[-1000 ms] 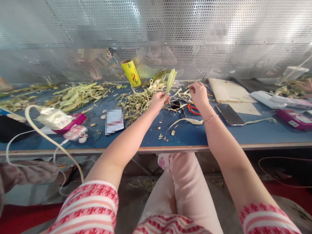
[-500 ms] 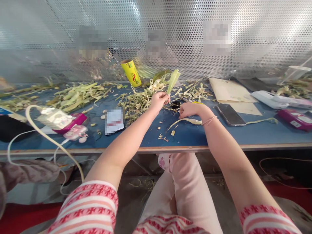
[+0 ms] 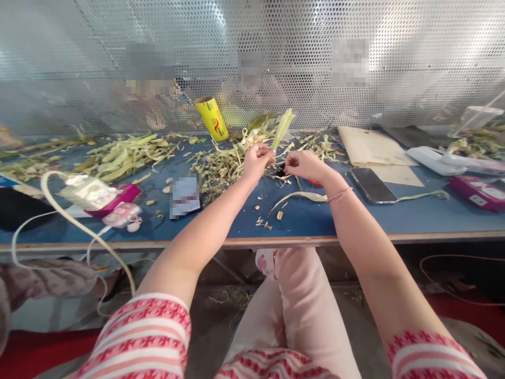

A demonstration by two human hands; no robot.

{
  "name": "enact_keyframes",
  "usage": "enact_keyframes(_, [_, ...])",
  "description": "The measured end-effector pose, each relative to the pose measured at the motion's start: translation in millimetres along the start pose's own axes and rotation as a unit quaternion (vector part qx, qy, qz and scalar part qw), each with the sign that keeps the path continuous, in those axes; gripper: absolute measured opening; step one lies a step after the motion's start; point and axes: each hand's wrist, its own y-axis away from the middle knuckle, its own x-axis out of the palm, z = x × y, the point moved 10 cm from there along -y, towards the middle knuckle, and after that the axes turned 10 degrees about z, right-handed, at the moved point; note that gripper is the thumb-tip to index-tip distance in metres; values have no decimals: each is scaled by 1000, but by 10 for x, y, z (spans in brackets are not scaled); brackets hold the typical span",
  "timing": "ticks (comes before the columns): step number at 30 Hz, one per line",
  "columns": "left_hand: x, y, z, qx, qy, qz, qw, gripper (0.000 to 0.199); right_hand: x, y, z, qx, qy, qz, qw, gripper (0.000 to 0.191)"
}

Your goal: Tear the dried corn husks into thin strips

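Observation:
My left hand (image 3: 257, 162) pinches the lower end of a pale green leaf strip (image 3: 282, 129), which points up and to the right. Close by on the right, my right hand (image 3: 303, 165) has its fingers pressed together above a small black object (image 3: 281, 170); what they hold, if anything, is too small to make out. Something red (image 3: 314, 183) shows under my right hand. Behind and left of my hands lies a heap of dry plant pieces (image 3: 221, 168). A long pale strip (image 3: 303, 195) rests on the blue table (image 3: 244, 226) nearer to me.
A yellow tube (image 3: 213, 119) leans at the back. On the right are a phone (image 3: 374, 185), brown paper (image 3: 371, 147) and a magenta device (image 3: 478, 193). On the left are a leaf pile (image 3: 122, 155), a pixelated packet (image 3: 184, 196) and a cable (image 3: 84, 226). Perforated metal stands behind.
My right hand has risen slightly and moved a little left, closer to my left hand. Red now shows below it where yellow showed before. The held leaf has shifted slightly.

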Motion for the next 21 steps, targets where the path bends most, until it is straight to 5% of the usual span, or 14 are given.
enact_keyframes(9, [251,124,-196,61,-73,86,992,11,-164,49,168,-95,10,-94,991,17])
enact_keyframes(21, [426,132,-31,-31,34,138,989,13,-235,65,202,-112,51,-172,977,20])
